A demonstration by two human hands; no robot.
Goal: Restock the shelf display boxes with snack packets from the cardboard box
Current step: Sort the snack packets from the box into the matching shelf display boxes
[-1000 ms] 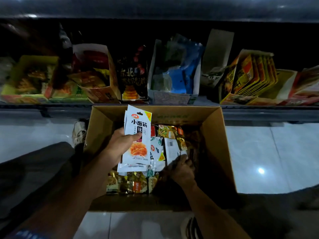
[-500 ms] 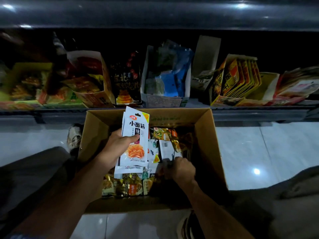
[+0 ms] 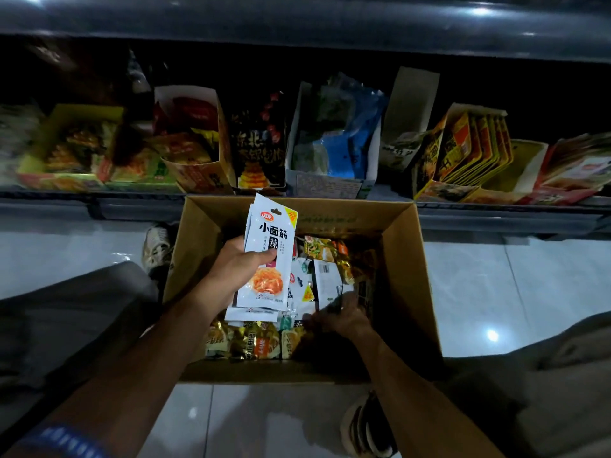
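Head view: a cardboard box [image 3: 406, 269] of snack packets sits on the floor below a shelf [image 3: 496, 216] lined with display boxes [image 3: 330, 185]. Left hand [image 3: 236, 269] grips a stack of white packets [image 3: 269, 259] upright above the box. Right hand [image 3: 344, 317] reaches among loose packets inside; its grip cannot be told.

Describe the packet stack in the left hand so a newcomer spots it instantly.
Find the open cardboard box on the floor below the shelf. Above its left half, the left hand grips a stack of white packets, held upright. Unlike the gold and green packets lying in the box, the front one is white with black characters and an orange food photo.
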